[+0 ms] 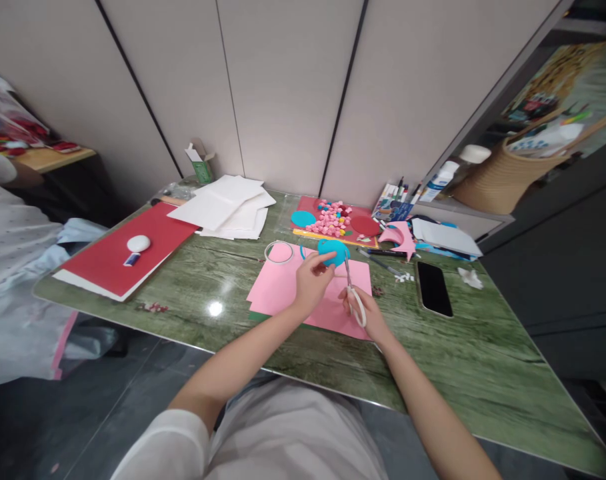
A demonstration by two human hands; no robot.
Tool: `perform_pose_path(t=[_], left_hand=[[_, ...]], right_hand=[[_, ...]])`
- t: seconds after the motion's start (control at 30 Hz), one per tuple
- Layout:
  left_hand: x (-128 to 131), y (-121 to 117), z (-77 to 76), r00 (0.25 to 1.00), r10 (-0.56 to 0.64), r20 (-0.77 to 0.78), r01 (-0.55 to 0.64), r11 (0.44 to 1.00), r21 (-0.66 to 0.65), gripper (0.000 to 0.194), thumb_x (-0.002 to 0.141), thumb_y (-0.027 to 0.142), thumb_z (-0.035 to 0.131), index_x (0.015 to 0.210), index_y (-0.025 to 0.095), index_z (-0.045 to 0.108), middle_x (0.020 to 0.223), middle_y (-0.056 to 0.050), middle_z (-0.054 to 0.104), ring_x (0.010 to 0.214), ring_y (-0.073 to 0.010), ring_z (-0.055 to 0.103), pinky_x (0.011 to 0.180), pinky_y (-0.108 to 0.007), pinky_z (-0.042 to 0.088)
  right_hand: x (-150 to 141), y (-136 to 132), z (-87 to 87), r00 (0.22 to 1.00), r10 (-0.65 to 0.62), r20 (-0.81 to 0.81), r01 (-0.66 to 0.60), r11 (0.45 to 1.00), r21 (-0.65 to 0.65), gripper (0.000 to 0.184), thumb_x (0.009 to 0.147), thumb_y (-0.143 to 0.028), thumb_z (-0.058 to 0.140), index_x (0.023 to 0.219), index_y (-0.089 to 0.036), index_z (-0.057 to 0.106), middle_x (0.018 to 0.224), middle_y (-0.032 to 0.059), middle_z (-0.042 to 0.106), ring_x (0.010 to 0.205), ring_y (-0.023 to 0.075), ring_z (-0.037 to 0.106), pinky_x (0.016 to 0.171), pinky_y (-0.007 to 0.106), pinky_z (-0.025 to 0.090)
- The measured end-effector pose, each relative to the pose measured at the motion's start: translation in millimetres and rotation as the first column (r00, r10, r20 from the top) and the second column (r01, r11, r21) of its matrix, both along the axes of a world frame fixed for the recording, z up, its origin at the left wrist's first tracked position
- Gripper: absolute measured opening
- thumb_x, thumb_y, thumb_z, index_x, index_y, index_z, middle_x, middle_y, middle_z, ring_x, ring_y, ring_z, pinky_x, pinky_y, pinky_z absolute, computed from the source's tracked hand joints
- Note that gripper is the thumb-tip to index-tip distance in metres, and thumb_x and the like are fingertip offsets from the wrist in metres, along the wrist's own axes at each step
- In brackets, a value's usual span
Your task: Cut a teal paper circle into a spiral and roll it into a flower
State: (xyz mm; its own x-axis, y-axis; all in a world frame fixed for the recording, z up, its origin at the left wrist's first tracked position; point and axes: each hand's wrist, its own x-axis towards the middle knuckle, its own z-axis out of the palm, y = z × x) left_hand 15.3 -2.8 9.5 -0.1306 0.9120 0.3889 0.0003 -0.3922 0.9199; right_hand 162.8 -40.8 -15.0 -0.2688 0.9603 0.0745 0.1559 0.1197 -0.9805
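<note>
My left hand (311, 280) pinches a piece of blue paper (334, 251) with a rounded outline above the pink sheets. In my right hand (365, 312) is a pair of scissors (357, 307) with white handles, its blades pointing away from me and reaching the right edge of the blue paper. A thin blue offcut curls at the paper's left side. Below both hands lies a stack of pink paper (273, 287), with green showing under its near edge. A clear ring-shaped tape roll (279, 252) rests on the stack's far left corner.
Behind lie a red sheet with pink paper pieces (330, 219), a blue circle (303, 219) and a pink offcut (400, 237). A phone (434, 288) is at right. White sheets (227, 203) and red paper (133, 250) lie left; another person (17, 267) is beside the table.
</note>
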Motion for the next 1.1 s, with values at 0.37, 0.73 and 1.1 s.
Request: perform_pose_path(t=[0.37, 0.73, 1.1], left_hand=[[-0.2, 0.6, 0.4, 0.999, -0.006, 0.037, 0.007, 1.000, -0.018, 0.027, 0.074, 0.021, 0.054, 0.099, 0.019, 0.062, 0.083, -0.004, 0.054, 0.074, -0.0114, 0.051, 0.064, -0.022, 0.043], [-0.4, 3.0, -3.2, 0.999, 0.014, 0.038, -0.014, 1.000, 0.002, 0.030, 0.074, 0.026, 0.055, 0.103, 0.020, 0.060, 0.090, -0.005, 0.055, 0.081, -0.0139, 0.053, 0.071, -0.026, 0.045], [-0.4, 2.9, -2.1, 0.998, 0.057, 0.019, -0.058, 0.998, 0.021, 0.029, 0.073, 0.026, 0.057, 0.101, 0.020, 0.061, 0.086, -0.004, 0.056, 0.074, -0.0123, 0.051, 0.066, -0.026, 0.043]], right_hand=[[1.2, 0.3, -0.6, 1.000, 0.000, 0.030, 0.000, 1.000, -0.003, 0.029, 0.082, -0.046, 0.041, 0.078, -0.018, 0.049, 0.055, -0.0031, 0.044, 0.051, 0.0108, 0.041, 0.052, 0.023, 0.032], [0.3, -1.8, 5.8, 0.998, 0.009, 0.066, -0.008, 1.000, -0.017, 0.028, 0.082, -0.045, 0.041, 0.075, -0.018, 0.048, 0.055, -0.0035, 0.043, 0.051, 0.0105, 0.041, 0.050, 0.022, 0.031], [0.6, -0.3, 0.2, 0.997, -0.010, 0.081, 0.011, 1.000, -0.019, 0.031, 0.081, -0.048, 0.042, 0.076, -0.018, 0.049, 0.054, -0.0035, 0.045, 0.050, 0.0107, 0.043, 0.051, 0.023, 0.034]])
